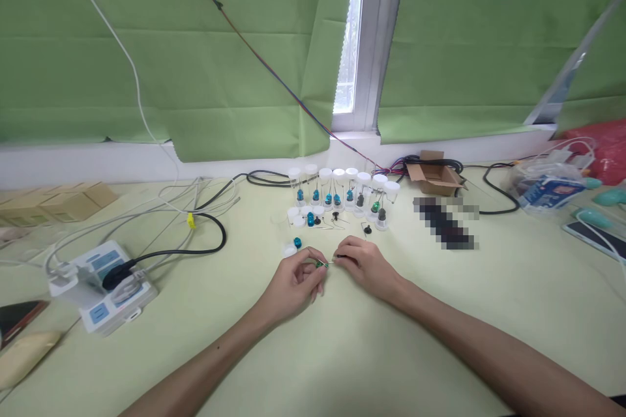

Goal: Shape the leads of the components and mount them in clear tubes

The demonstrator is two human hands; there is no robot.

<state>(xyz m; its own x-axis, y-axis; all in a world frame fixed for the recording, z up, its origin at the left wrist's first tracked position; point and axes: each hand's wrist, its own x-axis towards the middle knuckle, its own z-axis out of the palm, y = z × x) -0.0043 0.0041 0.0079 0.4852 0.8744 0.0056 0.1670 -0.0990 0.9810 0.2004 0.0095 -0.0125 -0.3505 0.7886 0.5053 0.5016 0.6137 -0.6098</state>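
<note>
My left hand is closed around a small green piece, much of it covered by the fingers. Facing it, my right hand pinches a small dark part with a thin metal pin that reaches toward the green piece. Beyond the hands stand several clear tubes with white caps, holding small blue, green and dark pieces. Loose blue pieces, black round parts with bent wires, and white caps lie between the tubes and my hands.
To the left, a white power strip with plugs and cables rests on the table. Cardboard boxes sit at the far left. An open carton stands at the back right, near a plastic bag and black cables.
</note>
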